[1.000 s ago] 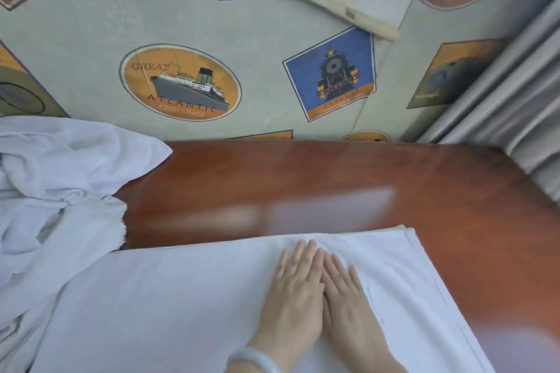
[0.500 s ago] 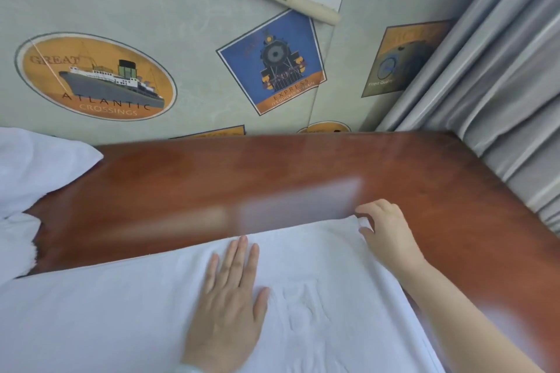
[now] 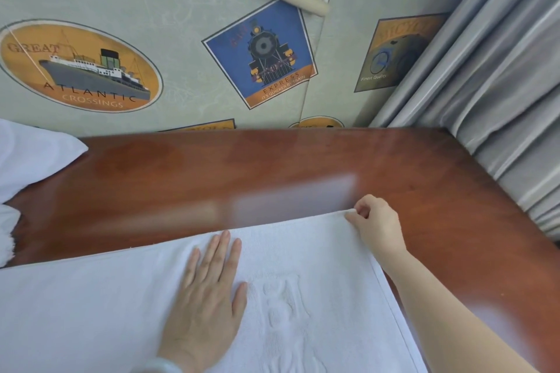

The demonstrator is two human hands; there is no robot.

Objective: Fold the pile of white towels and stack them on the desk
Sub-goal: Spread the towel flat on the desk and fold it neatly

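Observation:
A white towel [image 3: 106, 306] lies spread flat across the near part of the reddish-brown desk [image 3: 272, 172]. My left hand [image 3: 206, 300] rests flat on the towel's middle, fingers straight and pointing away from me. My right hand [image 3: 375, 224] pinches the towel's far right corner between thumb and curled fingers. A pile of crumpled white towels [image 3: 27, 157] sits at the desk's left end, partly cut off by the frame edge.
A wall with ship and train poster prints [image 3: 257, 54] stands directly behind the desk. Grey curtains [image 3: 500, 100] hang along the desk's right side. Bare desk surface stretches between the towel's far edge and the wall.
My hands, side by side on the towel a second ago, have parted. The right hand moved to the far right corner and took hold of it. The view shifted right.

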